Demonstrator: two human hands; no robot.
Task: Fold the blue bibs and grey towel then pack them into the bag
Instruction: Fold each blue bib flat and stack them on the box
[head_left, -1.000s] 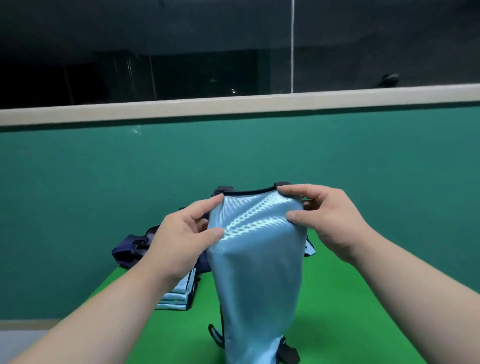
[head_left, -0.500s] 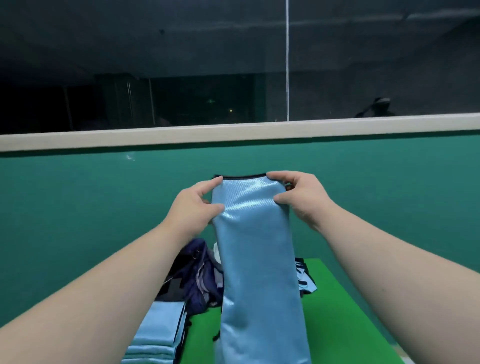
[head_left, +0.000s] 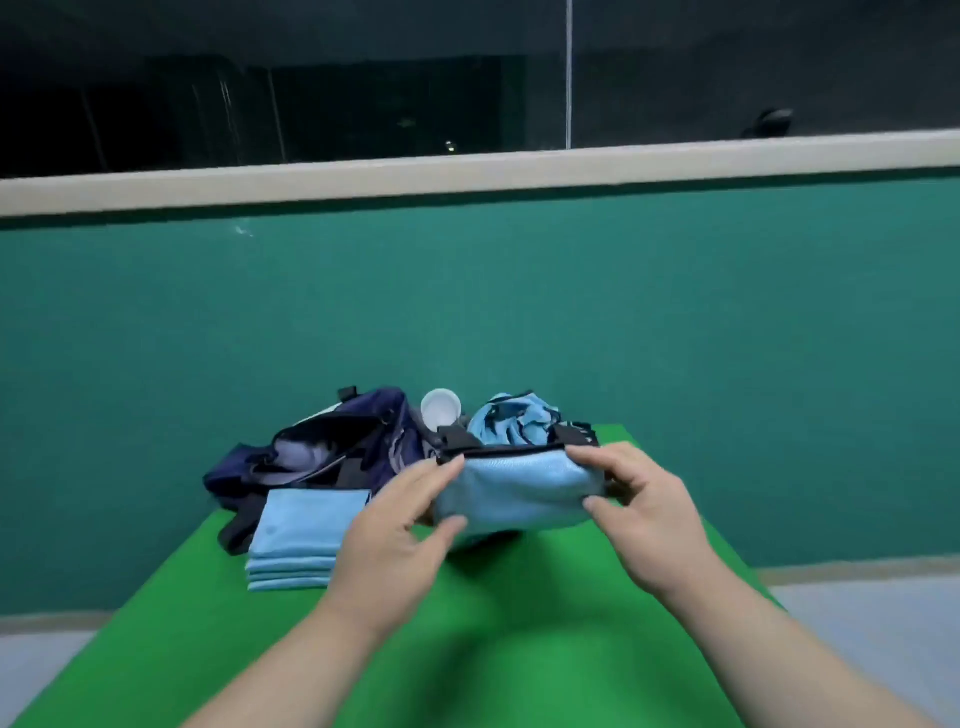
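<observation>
A light blue bib (head_left: 517, 491) with dark trim is folded over and held just above the green table (head_left: 467, 649). My left hand (head_left: 400, 535) pinches its left end between thumb and fingers. My right hand (head_left: 636, 512) pinches its right end. Left of them lies a stack of several folded blue bibs (head_left: 298, 540). Behind the stack a dark navy bag (head_left: 332, 452) sits open. A crumpled blue bib (head_left: 514, 423) lies at the back. No grey towel shows.
A white cup (head_left: 440, 408) lies on its side between the bag and the crumpled bib. A teal wall (head_left: 467, 312) stands close behind the table. The table's left and right edges drop to a grey floor (head_left: 872, 618).
The bib hung long and upright from both hands at chest height; now it is folded short and lowered close to the table. The view has tilted down.
</observation>
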